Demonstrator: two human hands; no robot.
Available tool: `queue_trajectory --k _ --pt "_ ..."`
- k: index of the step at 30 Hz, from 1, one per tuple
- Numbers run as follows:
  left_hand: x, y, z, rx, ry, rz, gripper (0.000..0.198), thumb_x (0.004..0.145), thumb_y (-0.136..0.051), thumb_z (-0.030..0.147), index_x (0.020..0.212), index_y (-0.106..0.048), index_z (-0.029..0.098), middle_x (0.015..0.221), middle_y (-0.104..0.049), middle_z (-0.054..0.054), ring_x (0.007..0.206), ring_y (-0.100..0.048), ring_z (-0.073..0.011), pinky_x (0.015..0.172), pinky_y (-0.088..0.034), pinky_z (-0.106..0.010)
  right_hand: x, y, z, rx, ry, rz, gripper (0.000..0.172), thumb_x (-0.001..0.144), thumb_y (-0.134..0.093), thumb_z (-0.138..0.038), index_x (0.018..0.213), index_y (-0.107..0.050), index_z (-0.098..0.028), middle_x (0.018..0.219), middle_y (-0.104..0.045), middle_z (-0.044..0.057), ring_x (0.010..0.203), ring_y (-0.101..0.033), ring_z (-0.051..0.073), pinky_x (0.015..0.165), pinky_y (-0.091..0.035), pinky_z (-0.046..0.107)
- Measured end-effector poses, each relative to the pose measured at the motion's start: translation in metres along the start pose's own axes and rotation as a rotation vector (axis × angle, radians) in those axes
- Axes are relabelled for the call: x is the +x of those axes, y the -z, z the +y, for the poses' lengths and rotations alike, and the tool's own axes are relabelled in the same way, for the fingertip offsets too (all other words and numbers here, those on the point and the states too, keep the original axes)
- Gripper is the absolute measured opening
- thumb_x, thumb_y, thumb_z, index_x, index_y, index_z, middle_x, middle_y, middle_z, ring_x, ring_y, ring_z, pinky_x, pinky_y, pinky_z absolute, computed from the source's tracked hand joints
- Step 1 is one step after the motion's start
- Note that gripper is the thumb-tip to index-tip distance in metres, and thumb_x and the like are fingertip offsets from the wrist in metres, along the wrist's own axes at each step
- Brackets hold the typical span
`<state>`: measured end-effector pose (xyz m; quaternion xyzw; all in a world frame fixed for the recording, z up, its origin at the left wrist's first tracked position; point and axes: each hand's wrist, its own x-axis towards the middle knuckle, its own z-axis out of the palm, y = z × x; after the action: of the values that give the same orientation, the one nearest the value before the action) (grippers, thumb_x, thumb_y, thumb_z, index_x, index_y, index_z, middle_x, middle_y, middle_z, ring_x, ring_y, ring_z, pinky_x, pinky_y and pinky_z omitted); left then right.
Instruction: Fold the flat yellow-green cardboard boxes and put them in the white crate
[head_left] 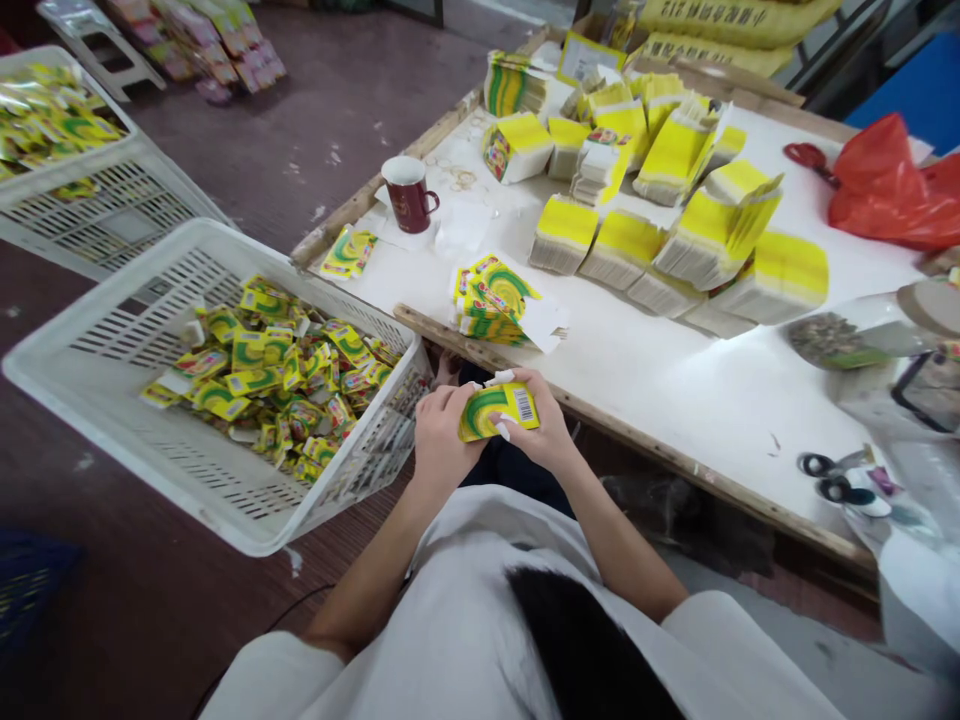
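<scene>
Between my two hands, just off the table's front edge, is a small yellow and green cardboard box (495, 410) with a barcode at its right end. My left hand (442, 430) grips its left end, and my right hand (546, 425) holds the right end with white wrappings on thumb and finger. Beyond them, near the table edge, lies a pile of flat printed cartons (491, 300) of the same colours. To the left, a white plastic crate (150, 450) holds many similar small boxes (277, 360).
On the white table (622, 390) stand a maroon mug (409, 195) and stacked yellow carton bundles (566, 235). Scissors (832, 480), a red plastic bag (885, 190) and a clear jar (847, 330) are at the right. Another filled crate (112, 200) stands far left.
</scene>
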<state>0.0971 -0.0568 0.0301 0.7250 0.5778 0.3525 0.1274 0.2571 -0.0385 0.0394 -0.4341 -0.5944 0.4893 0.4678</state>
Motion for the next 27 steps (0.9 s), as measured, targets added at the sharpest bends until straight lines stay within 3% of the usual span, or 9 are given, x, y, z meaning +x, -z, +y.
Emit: queue_trajectory --k 5,10,18,24,27 --pt "-0.003 -0.004 -0.002 0.0 0.015 0.051 0.038 0.084 -0.065 0.043 0.112 -0.061 0.017 0.098 -0.065 -0.01 0.091 -0.062 -0.0269 0.084 -0.047 -0.039 0.001 0.003 0.002 0.008 -0.015 -0.013 0.047 0.077 -0.079 -0.04 0.113 -0.052 -0.026 0.107 -0.064 0.005 0.09 -0.065 0.021 0.085 -0.055 0.036" --pt "-0.001 -0.007 -0.001 -0.097 0.036 0.016 0.041 0.081 -0.069 0.045 0.112 -0.06 0.019 0.102 -0.064 -0.009 0.094 -0.063 -0.0257 0.084 -0.049 -0.037 0.001 0.011 0.002 0.199 -0.089 -0.131 0.05 0.08 -0.072 -0.047 0.119 -0.048 -0.027 0.118 -0.062 0.007 0.101 -0.065 0.023 0.088 -0.055 0.039" --pt "-0.005 -0.008 0.01 -0.153 0.02 0.044 0.042 0.081 -0.07 0.038 0.116 -0.056 0.019 0.101 -0.059 -0.008 0.093 -0.061 -0.0234 0.082 -0.051 -0.034 -0.001 -0.004 0.001 0.013 0.075 0.253 0.016 0.089 -0.057 -0.036 0.099 -0.053 -0.024 0.093 -0.064 0.004 0.085 -0.064 0.02 0.08 -0.053 0.035" --pt "-0.009 -0.011 0.011 -0.176 0.018 0.043 0.045 0.08 -0.073 0.036 0.117 -0.056 0.02 0.103 -0.059 -0.007 0.095 -0.061 -0.0232 0.083 -0.052 -0.034 -0.001 -0.007 0.0 -0.181 0.098 0.309 0.011 0.09 -0.058 -0.033 0.093 -0.053 -0.023 0.085 -0.063 0.002 0.074 -0.061 0.018 0.07 -0.051 0.032" --pt "-0.005 -0.008 -0.004 -0.184 0.042 0.003 0.043 0.079 -0.074 0.037 0.116 -0.057 0.021 0.103 -0.061 -0.007 0.096 -0.063 -0.0235 0.085 -0.052 -0.035 0.003 -0.006 0.001 -0.16 0.101 0.198 0.028 0.085 -0.064 -0.038 0.104 -0.051 -0.023 0.095 -0.063 0.004 0.076 -0.062 0.018 0.07 -0.053 0.032"
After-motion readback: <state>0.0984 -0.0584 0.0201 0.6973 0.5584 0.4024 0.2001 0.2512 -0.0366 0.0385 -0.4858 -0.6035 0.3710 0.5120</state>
